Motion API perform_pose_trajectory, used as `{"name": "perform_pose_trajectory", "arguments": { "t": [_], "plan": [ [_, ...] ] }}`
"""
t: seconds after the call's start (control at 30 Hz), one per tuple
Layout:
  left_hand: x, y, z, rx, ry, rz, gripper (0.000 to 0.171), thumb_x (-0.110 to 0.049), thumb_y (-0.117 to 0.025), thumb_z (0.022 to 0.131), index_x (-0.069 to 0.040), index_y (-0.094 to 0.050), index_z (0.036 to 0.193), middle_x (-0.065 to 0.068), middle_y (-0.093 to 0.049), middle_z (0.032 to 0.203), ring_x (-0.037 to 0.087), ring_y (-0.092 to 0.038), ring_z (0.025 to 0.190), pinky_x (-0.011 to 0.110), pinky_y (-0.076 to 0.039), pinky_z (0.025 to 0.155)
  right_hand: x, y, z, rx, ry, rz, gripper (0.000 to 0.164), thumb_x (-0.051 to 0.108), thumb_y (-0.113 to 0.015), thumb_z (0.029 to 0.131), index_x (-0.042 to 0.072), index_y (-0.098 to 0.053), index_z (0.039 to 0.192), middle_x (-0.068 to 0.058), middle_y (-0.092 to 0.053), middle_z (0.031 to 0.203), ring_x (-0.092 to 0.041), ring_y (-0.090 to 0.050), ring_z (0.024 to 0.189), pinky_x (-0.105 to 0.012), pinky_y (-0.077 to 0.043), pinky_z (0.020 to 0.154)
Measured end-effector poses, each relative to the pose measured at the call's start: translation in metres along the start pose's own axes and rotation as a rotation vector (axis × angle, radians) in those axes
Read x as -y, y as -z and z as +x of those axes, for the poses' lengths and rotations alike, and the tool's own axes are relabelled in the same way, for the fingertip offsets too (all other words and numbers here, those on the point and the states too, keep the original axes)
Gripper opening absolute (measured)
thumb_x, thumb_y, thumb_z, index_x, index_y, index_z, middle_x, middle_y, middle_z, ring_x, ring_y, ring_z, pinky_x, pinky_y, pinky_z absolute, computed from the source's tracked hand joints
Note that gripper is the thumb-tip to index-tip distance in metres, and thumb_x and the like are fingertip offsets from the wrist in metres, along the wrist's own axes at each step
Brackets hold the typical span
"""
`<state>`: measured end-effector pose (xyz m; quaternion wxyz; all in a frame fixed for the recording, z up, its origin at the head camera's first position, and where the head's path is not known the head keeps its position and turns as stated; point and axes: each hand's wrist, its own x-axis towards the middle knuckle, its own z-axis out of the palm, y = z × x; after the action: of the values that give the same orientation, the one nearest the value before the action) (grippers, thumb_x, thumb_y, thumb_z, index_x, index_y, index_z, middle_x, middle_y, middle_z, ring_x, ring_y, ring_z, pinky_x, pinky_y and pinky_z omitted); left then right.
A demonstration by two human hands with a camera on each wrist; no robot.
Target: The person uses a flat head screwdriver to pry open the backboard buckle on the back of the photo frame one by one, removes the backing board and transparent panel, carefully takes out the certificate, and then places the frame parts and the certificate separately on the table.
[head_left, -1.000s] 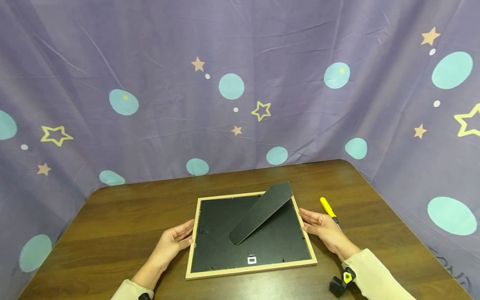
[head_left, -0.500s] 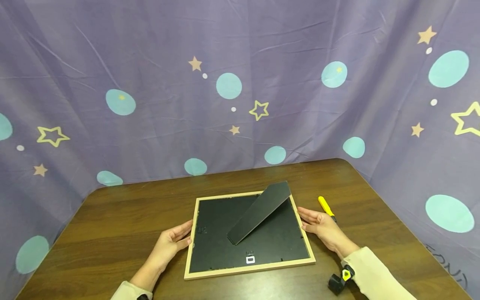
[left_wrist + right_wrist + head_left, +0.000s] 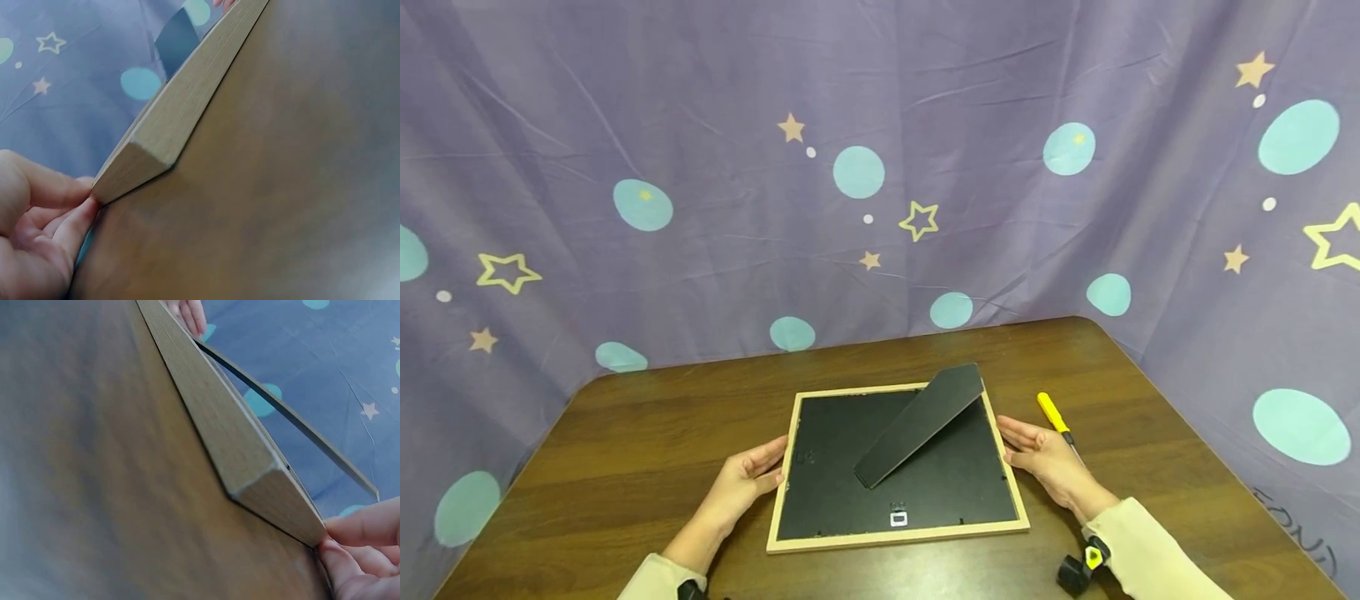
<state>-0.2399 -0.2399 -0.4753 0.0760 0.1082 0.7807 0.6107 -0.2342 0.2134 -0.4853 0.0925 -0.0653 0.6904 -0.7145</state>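
Holding a picture frame (image 3: 947, 487) back side up on the table (image 3: 662, 450), pinched by opposite edges: with the left hand (image 3: 737, 487) at 9 o'clock, with the right hand (image 3: 1048, 462) at 3 o'clock. In both, pinching the pale wooden rim (image 3: 898, 537) lightly between thumb and fingertips, not with spread palms; cannot tell how far any fingertips slip beneath.

Probably gripped on both sides at once to share the load evenly and prevent skewing; likely pinched only at the outer edge so as to leave the black back (image 3: 835, 425) free. Laid back up, presumably, to expose the stand leg (image 3: 921, 425), lifted off the back at its far end and slanting from near the middle toward 1 o'clock, and the small white tab (image 3: 898, 518) close to 6 o'clock. Just beyond the right hand, toward 2 o'clock from the frame, note a yellow-handled tool (image 3: 1054, 412), perhaps put aside there for easy reach.

Lies directly between the hands, touching both, with all four corners uncovered. Extends past the grips toward 12 o'clock and toward 6 o'clock alike. In the wrist views, appears to rest flat along the near side, right against the table, with a bare corner jutting toward each camera.
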Motion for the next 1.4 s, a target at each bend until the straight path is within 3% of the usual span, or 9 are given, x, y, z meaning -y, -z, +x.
{"name": "perform_pose_trajectory", "arguments": {
  "t": [0.13, 0.3, 0.63, 0.77, 0.93, 1.07, 1.17, 1.23, 1.4],
  "plan": [
    [0.0, 0.009, 0.012, 0.081, -0.028, 0.004, 0.055, 0.01, -0.056, 0.086, 0.016, -0.034, 0.137, 0.031, -0.034, 0.141, 0.043, -0.028, 0.133, 0.016, -0.046, 0.093, 0.0, -0.009, -0.007, -0.078, -0.031, 0.045, 0.064, -0.017, -0.053, 0.08, -0.016, -0.029, 0.139, -0.032, -0.03, 0.143, -0.037, -0.026, 0.135, -0.02, -0.048, 0.093],
    [0.004, 0.023, 0.028, 0.163, -0.051, 0.014, 0.056, 0.011, -0.054, 0.086, 0.018, -0.031, 0.136, 0.036, -0.031, 0.14, 0.047, -0.027, 0.131, 0.019, -0.047, 0.093, 0.0, -0.025, -0.017, -0.19, -0.038, 0.071, 0.056, -0.02, -0.055, 0.076, -0.018, -0.04, 0.13, -0.031, -0.042, 0.137, -0.03, -0.041, 0.128, -0.019, -0.052, 0.085],
    [0.003, 0.032, 0.044, 0.239, -0.055, 0.014, 0.06, 0.007, -0.058, 0.086, 0.019, -0.029, 0.137, 0.036, -0.027, 0.142, 0.051, -0.026, 0.13, 0.02, -0.049, 0.091, 0.002, -0.015, -0.01, -0.205, -0.03, 0.038, 0.049, -0.009, -0.055, 0.082, -0.018, -0.04, 0.127, -0.029, -0.045, 0.131, -0.009, -0.055, 0.109, -0.015, -0.049, 0.087],
    [-0.003, 0.03, 0.031, 0.209, -0.031, -0.025, 0.064, 0.007, -0.059, 0.085, 0.019, -0.026, 0.138, 0.036, -0.024, 0.143, 0.05, -0.023, 0.132, 0.02, -0.048, 0.093, 0.005, 0.002, 0.012, -0.207, -0.027, 0.045, 0.049, -0.005, -0.05, 0.089, -0.018, -0.032, 0.133, -0.032, -0.036, 0.138, -0.002, -0.052, 0.108, -0.01, -0.046, 0.089],
    [-0.013, 0.023, -0.003, 0.134, 0.045, -0.093, 0.07, 0.005, -0.059, 0.084, 0.018, -0.021, 0.14, 0.034, -0.021, 0.146, 0.041, -0.026, 0.135, 0.017, -0.043, 0.097, 0.011, 0.017, 0.044, -0.18, -0.029, 0.023, 0.05, 0.0, -0.05, 0.093, -0.017, -0.031, 0.136, -0.028, -0.037, 0.14, -0.001, -0.053, 0.109, -0.008, -0.044, 0.089],
    [-0.015, 0.016, -0.027, 0.12, 0.06, -0.146, 0.074, 0.002, -0.062, 0.083, 0.015, -0.019, 0.142, 0.032, -0.018, 0.149, 0.018, -0.038, 0.133, 0.014, -0.04, 0.099, 0.016, 0.025, 0.06, -0.115, -0.01, 0.023, 0.05, 0.003, -0.05, 0.095, -0.017, -0.032, 0.136, -0.017, -0.047, 0.135, 0.005, -0.054, 0.103, -0.009, -0.043, 0.093],
    [-0.01, 0.013, -0.035, 0.159, 0.034, -0.178, 0.077, 0.004, -0.063, 0.082, 0.015, -0.017, 0.143, 0.031, -0.013, 0.15, -0.005, -0.042, 0.123, 0.011, -0.038, 0.1, 0.014, 0.03, 0.068, -0.052, 0.017, 0.06, 0.049, 0.001, -0.049, 0.094, -0.02, -0.032, 0.135, 0.001, -0.059, 0.119, 0.006, -0.056, 0.101, -0.014, -0.043, 0.097],
    [-0.007, 0.012, -0.038, 0.18, 0.016, -0.185, 0.079, 0.005, -0.064, 0.08, 0.014, -0.016, 0.143, 0.031, -0.011, 0.15, -0.009, -0.041, 0.122, 0.01, -0.037, 0.1, 0.013, 0.03, 0.072, -0.038, 0.023, 0.074, 0.048, -0.001, -0.05, 0.093, -0.021, -0.033, 0.134, 0.006, -0.062, 0.11, 0.005, -0.058, 0.099, -0.017, -0.045, 0.097],
    [-0.001, 0.012, -0.039, 0.179, 0.004, -0.186, 0.086, 0.008, -0.066, 0.076, 0.013, -0.014, 0.144, 0.031, -0.009, 0.15, -0.01, -0.04, 0.121, 0.011, -0.038, 0.099, 0.012, 0.029, 0.08, -0.019, 0.04, -0.005, 0.048, -0.003, -0.052, 0.092, -0.021, -0.035, 0.132, -0.01, -0.06, 0.121, 0.004, -0.058, 0.096, -0.014, -0.048, 0.091]
  ]
}}
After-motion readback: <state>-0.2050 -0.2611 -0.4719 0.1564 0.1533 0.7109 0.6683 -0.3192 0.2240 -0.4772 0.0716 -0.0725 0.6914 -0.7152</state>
